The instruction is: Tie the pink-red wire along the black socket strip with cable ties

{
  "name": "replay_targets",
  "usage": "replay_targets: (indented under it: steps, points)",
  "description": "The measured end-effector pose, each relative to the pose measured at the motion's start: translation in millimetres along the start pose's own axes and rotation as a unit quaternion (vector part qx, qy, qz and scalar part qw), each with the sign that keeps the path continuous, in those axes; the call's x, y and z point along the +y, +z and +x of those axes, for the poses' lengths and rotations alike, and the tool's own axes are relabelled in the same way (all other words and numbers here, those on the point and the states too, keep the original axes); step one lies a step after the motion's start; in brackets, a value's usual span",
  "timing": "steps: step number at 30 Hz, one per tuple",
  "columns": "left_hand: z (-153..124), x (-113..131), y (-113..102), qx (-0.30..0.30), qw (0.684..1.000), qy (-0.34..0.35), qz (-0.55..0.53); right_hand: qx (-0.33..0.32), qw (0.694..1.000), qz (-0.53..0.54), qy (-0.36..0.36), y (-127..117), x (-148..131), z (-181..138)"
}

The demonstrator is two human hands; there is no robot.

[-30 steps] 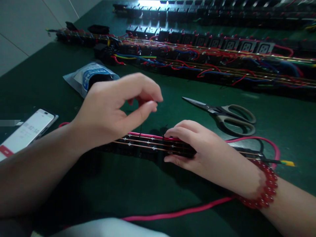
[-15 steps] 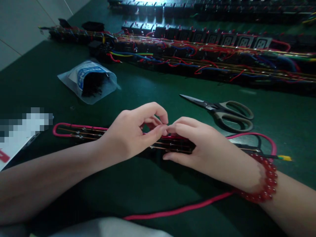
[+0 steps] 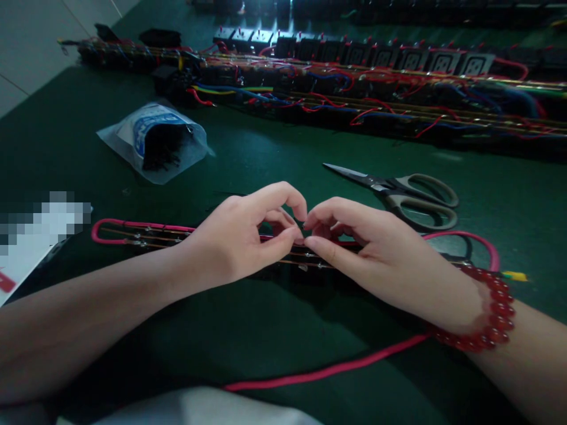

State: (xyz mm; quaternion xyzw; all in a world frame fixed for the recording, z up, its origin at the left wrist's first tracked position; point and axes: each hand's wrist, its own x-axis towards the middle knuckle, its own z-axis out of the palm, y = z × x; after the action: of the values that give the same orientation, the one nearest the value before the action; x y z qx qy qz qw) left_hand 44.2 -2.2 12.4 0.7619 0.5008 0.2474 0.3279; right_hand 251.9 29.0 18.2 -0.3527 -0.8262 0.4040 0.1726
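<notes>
A long black socket strip with copper rails and a pink wire lies across the green table in front of me. My left hand and my right hand meet fingertip to fingertip over its middle. Both pinch at a spot on the pink wire; what sits between the fingers is too small to make out. A red bead bracelet circles my right wrist. The pink wire loops round past my right forearm and runs back toward me.
Scissors lie just beyond my right hand. A plastic bag of small black parts sits at the left back. Rows of wired socket strips fill the far side. A phone rests at the left edge.
My left hand came down from above the strip to meet my right. My right fingers lifted off the strip into a pinch against the left fingertips.
</notes>
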Motion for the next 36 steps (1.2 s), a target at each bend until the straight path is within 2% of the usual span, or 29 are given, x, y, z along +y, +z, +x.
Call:
replay_targets:
  steps: [11, 21, 27, 36]
  points:
    - [-1.0, 1.7, 0.3, -0.019, 0.997, 0.070, 0.031, -0.001, 1.000, 0.007, 0.004, 0.7, 2.1, 0.6]
    - [-1.6, 2.1, -2.2, -0.045, 0.993, 0.070, 0.079, 0.054, 0.996, 0.052, 0.057, -1.3, 4.4, -0.4]
    - [-2.0, 3.4, -1.9, -0.043, 0.991, 0.092, 0.090, 0.111, 0.973, 0.152, 0.132, -1.1, 6.1, 1.3]
    - [0.2, -0.4, 2.5, -0.069, 0.974, 0.145, 0.161, 0.112, 0.973, 0.154, 0.134, -2.4, 5.4, 1.7]
